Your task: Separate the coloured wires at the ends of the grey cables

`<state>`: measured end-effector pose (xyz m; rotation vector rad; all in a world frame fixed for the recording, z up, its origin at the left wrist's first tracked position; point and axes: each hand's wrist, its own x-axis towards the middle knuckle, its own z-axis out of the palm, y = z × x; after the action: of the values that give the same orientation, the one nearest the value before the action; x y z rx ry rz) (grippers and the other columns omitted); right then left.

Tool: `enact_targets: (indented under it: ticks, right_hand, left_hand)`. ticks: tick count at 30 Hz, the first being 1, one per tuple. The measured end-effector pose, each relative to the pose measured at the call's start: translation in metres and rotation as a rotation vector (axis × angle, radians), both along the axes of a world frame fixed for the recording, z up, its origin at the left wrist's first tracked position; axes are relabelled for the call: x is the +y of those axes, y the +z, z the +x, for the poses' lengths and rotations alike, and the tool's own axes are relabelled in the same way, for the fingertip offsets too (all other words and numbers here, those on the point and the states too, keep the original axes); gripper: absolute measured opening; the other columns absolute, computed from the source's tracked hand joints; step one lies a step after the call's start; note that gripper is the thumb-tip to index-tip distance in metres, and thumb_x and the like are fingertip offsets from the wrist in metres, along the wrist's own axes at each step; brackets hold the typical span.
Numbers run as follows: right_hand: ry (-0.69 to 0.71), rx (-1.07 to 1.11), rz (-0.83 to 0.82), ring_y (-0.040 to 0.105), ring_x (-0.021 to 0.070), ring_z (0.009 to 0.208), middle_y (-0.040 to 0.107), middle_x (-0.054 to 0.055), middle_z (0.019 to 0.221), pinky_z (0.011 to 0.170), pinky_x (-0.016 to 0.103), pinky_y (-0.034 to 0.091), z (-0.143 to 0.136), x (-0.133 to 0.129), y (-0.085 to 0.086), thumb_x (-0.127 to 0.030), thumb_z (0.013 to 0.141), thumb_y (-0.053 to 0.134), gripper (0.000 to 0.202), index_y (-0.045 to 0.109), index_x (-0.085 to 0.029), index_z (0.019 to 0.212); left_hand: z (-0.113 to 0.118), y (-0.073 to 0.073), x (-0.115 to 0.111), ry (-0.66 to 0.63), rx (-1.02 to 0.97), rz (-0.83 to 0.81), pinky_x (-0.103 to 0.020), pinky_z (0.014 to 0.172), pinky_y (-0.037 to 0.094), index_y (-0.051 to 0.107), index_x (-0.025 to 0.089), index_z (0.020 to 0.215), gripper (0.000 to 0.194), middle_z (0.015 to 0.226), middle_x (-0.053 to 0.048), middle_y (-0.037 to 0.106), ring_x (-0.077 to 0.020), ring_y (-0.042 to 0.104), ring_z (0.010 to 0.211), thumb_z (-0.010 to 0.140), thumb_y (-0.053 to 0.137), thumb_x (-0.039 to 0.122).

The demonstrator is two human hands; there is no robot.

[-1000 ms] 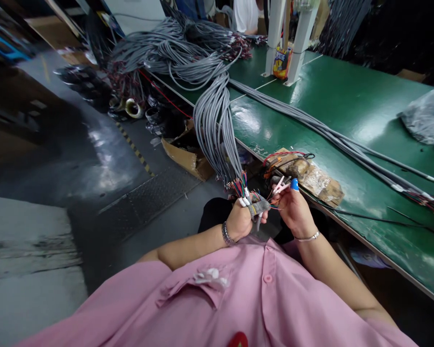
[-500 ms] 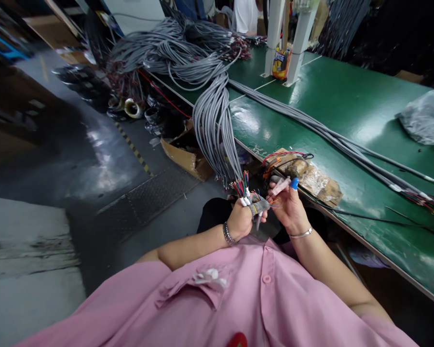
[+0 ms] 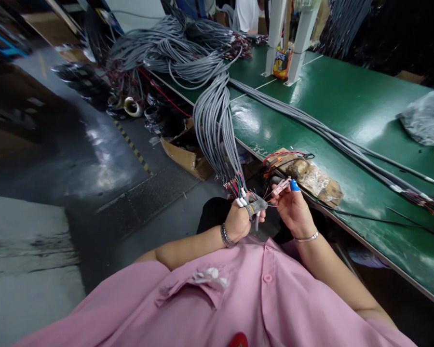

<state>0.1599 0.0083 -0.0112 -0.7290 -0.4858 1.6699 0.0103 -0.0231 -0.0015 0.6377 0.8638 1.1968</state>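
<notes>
My left hand point(image 3: 239, 220) is closed around a bunch of grey cable ends, a grey cover with a yellow band point(image 3: 256, 207) on one digit. White sleeves point(image 3: 240, 201) and stripped coloured wires point(image 3: 235, 184) stick up out of this fist. To its right, my right hand point(image 3: 293, 211) has a blue cover point(image 3: 294, 185) on the thumb. Its fingers are bent together on thin coloured wires point(image 3: 272, 202) coming from the left hand. A pale pink piece point(image 3: 281, 186) shows at these fingers; whether it is held or a finger wrap, I cannot tell.
Grey cables point(image 3: 217, 115) hang over the edge of the green table point(image 3: 347, 101) from a large pile point(image 3: 166, 48). A taped block point(image 3: 311, 178) with red and black leads lies near my right hand. More cables point(image 3: 311, 123) run along the table. An open carton point(image 3: 184, 156) stands below.
My right hand has shifted slightly right and down, away from the left. The coloured wires between the hands are more spread. My left hand has moved slightly left, the wire ends leaning left with it.
</notes>
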Motion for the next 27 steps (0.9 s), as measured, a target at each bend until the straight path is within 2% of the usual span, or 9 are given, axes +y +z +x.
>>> enact_targets:
  ticks: [3,6,8,10,14,22,27]
  right_hand:
    - [0.033,-0.008,-0.001,0.06,0.0107,0.067,0.071,0.0,0.085,0.059,0.022,0.051,0.001,-0.001,0.0,-0.061,0.08,0.065,0.037,0.069,-0.024,0.085]
    - [0.154,-0.061,-0.009,0.059,0.0112,0.066,0.07,0.001,0.087,0.06,0.023,0.051,0.004,-0.006,0.004,-0.066,0.075,0.066,0.045,0.069,-0.023,0.086]
    - [0.262,-0.124,-0.002,0.06,0.0126,0.068,0.07,0.003,0.088,0.063,0.025,0.051,0.006,-0.01,0.007,-0.063,0.072,0.071,0.045,0.07,-0.021,0.088]
    - [0.31,-0.211,0.003,0.06,0.0124,0.069,0.069,0.002,0.086,0.064,0.025,0.05,0.007,-0.015,0.011,-0.052,0.07,0.078,0.037,0.07,-0.02,0.088]
    - [0.242,-0.369,-0.01,0.057,0.0093,0.061,0.067,-0.002,0.074,0.059,0.022,0.045,0.004,-0.022,0.017,-0.033,0.069,0.082,0.023,0.068,-0.021,0.082]
    - [0.084,-0.461,-0.028,0.051,0.0091,0.059,0.063,-0.003,0.07,0.058,0.023,0.042,-0.005,-0.027,0.013,-0.033,0.067,0.083,0.021,0.069,-0.02,0.076]
    - [0.049,-0.47,-0.036,0.048,0.009,0.058,0.06,-0.003,0.067,0.057,0.023,0.041,-0.007,-0.029,0.008,-0.032,0.066,0.082,0.021,0.067,-0.02,0.072]
  left_hand:
    - [0.0,-0.001,0.002,-0.004,-0.001,-0.013,-0.023,0.043,0.046,0.06,0.015,0.072,0.027,0.056,0.001,0.062,-0.0114,0.055,0.046,0.068,0.078,0.035]
    - [-0.001,-0.004,0.002,-0.016,0.022,0.001,-0.023,0.043,0.045,0.062,0.014,0.072,0.027,0.056,0.0,0.062,-0.0111,0.055,0.045,0.067,0.079,0.035]
    - [-0.002,-0.007,0.003,-0.018,0.047,0.004,-0.023,0.044,0.045,0.063,0.013,0.071,0.028,0.055,-0.001,0.062,-0.0113,0.055,0.046,0.067,0.079,0.037]
    - [-0.003,-0.011,0.003,-0.023,0.083,0.001,-0.023,0.046,0.047,0.064,0.013,0.071,0.029,0.056,-0.001,0.063,-0.0117,0.057,0.047,0.066,0.079,0.038]
    - [-0.004,-0.017,0.002,-0.044,0.147,0.018,-0.024,0.049,0.049,0.065,0.013,0.07,0.029,0.058,-0.002,0.064,-0.0121,0.058,0.05,0.068,0.078,0.039]
    - [-0.005,-0.02,-0.002,-0.03,0.176,0.015,-0.024,0.05,0.049,0.067,0.013,0.073,0.03,0.059,-0.003,0.064,-0.013,0.06,0.052,0.068,0.077,0.041]
    - [-0.004,-0.018,-0.001,0.007,0.171,0.005,-0.024,0.05,0.05,0.066,0.014,0.073,0.029,0.057,-0.002,0.063,-0.0126,0.059,0.051,0.068,0.078,0.04]
